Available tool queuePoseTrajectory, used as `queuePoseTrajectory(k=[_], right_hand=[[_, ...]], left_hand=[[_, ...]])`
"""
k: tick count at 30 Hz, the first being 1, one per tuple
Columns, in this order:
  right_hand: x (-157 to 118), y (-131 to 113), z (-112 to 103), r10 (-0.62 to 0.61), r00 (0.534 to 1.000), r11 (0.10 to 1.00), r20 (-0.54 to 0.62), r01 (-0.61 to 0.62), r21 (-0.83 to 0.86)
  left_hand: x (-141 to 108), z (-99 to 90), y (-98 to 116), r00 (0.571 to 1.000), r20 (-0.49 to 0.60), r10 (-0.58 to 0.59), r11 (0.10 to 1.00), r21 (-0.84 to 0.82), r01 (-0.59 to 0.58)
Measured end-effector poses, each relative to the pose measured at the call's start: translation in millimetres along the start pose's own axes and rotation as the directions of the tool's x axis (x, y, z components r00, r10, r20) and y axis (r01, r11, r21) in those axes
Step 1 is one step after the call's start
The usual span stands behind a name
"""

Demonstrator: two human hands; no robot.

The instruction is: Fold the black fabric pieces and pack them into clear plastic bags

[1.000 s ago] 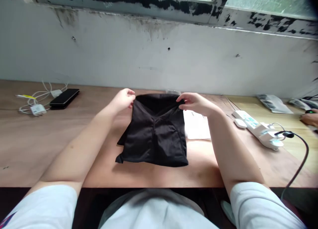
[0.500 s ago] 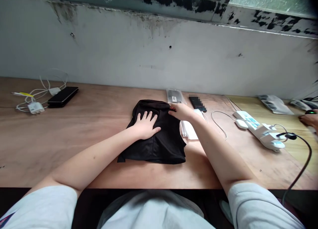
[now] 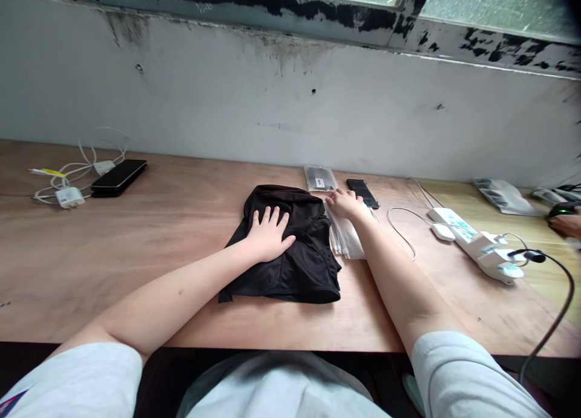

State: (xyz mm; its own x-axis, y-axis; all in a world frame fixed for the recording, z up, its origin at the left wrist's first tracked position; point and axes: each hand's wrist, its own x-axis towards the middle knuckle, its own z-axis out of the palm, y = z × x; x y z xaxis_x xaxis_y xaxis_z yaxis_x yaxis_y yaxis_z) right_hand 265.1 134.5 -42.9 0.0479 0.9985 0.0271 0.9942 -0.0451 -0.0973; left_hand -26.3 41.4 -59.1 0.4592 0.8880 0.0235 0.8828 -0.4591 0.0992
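Observation:
A black cloth garment (image 3: 304,267) lies folded and slightly wrinkled on the wooden table in front of me. My left hand (image 3: 271,235) rests flat on its upper middle, fingers spread. Just past the garment's upper right edge, my right hand (image 3: 348,205) is over a stack of pale, translucent plastic bags (image 3: 345,239). Its fingers are stretched out and hold nothing that I can see; whether they touch the bags I cannot tell. Part of the stack is hidden under my right hand and forearm.
Behind the bags lie a packed clear bag (image 3: 320,178) and a black phone (image 3: 363,193). A white power strip (image 3: 454,221) with plugs and cables sits right. White chargers (image 3: 69,196) and a black case (image 3: 118,178) are left. Another person's hand (image 3: 567,223) shows at the right edge.
My right hand has let go of the garment's upper right corner and moved right, over the plastic bags. My left hand stays flat on the garment.

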Motion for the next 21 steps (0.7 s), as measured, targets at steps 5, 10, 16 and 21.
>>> queuePoseTrajectory(k=[5, 10, 16, 21], right_hand=[[2.6, -6.2, -9.7, -0.109, 0.962, 0.987, -0.250, 0.135, 0.089], [-14.5, -31.7, -29.6, -0.283, 0.802, 0.869, -0.526, 0.447, 0.214], [-56.1, -74.4, -23.8, -0.626, 0.561, 0.680, -0.542, 0.732, -0.029], [-77.5, -93.1, -1.2, -0.720, 0.447, 0.606, -0.531, 0.778, -0.166]], left_hand=[[0.7, 2.3, -2.7, 1.000, -0.024, 0.015, 1.000, -0.019, -0.016], [8.2, 3.5, -7.9, 0.998, -0.056, 0.016, 0.997, -0.071, -0.020], [19.5, 6.6, -21.3, 0.934, -0.351, -0.066, 0.960, -0.279, -0.037], [17.8, -3.2, -33.8, 0.712, -0.674, 0.197, 0.931, -0.098, -0.351]])
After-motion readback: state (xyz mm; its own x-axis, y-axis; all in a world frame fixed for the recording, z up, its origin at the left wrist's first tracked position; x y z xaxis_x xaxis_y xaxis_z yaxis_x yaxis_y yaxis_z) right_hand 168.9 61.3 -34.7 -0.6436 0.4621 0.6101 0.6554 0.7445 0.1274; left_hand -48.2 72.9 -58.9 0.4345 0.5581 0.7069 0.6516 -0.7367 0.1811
